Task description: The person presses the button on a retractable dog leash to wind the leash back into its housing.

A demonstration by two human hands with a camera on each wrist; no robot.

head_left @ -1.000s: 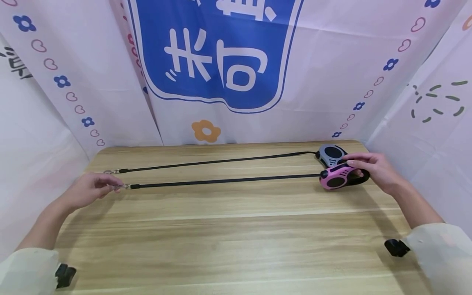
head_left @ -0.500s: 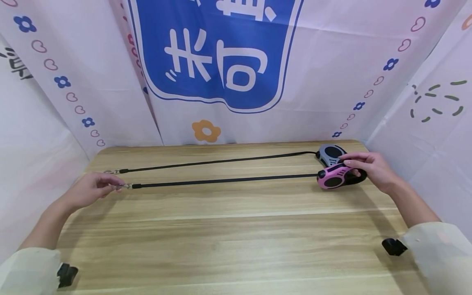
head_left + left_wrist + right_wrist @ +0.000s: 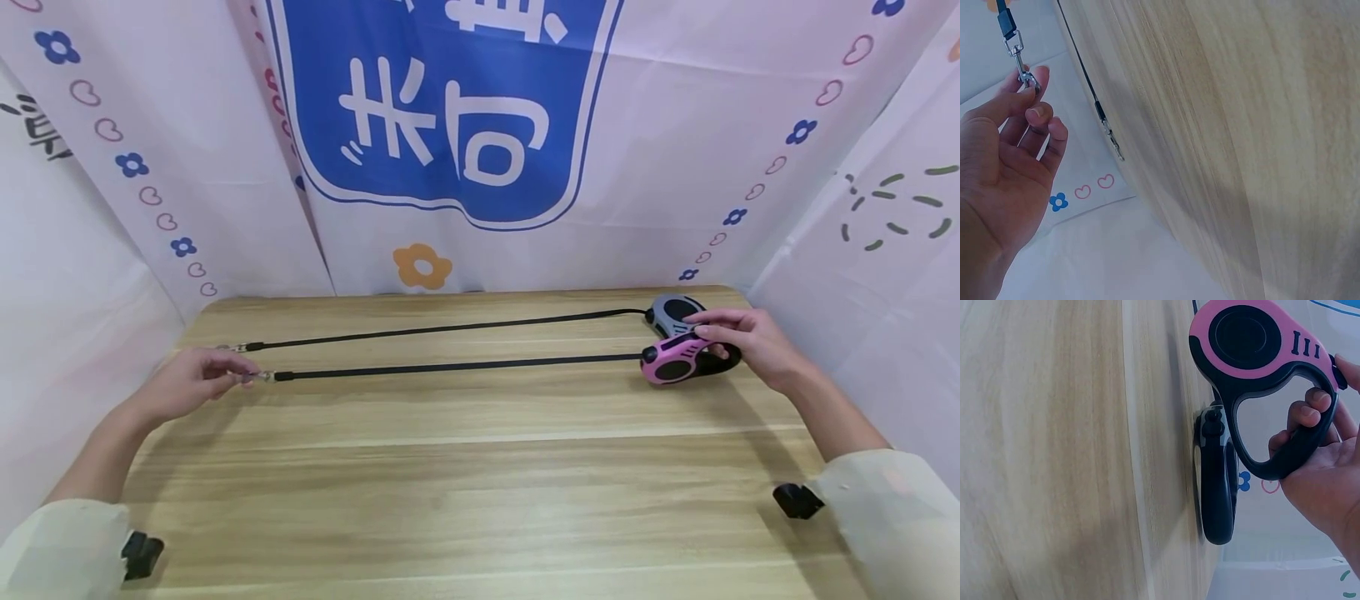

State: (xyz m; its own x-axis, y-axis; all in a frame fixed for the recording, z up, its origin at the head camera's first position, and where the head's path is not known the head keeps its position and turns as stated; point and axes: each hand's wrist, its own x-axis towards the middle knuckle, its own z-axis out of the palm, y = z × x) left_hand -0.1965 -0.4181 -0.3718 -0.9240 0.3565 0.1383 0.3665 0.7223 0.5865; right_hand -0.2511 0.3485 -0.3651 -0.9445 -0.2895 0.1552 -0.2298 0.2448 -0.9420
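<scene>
A pink and black retractable dog leash (image 3: 670, 360) is stretched across the table between both hands. My right hand (image 3: 753, 342) grips its black handle, fingers curled through the loop in the right wrist view, thumb by the button. My left hand (image 3: 187, 383) pinches the metal snap hook (image 3: 1025, 75) at the cord's other end between thumb and fingers. The black cord (image 3: 450, 367) runs straight between them, above the table. Behind it lies a grey retractable leash (image 3: 672, 312), its cord (image 3: 442, 331) drawn out leftward to a metal clip (image 3: 1112, 139) on the table.
The wooden table (image 3: 480, 500) has rounded back corners. A white printed cloth (image 3: 637, 167) with a blue emblem hangs along its back edge, and more cloth closes off both sides. Black devices (image 3: 797, 501) sit at the sleeve cuffs.
The right hand has shifted slightly left with the pink leash, and the left hand slightly right with the hook, so the stretched cord is a little shorter. The grey leash lies as before.
</scene>
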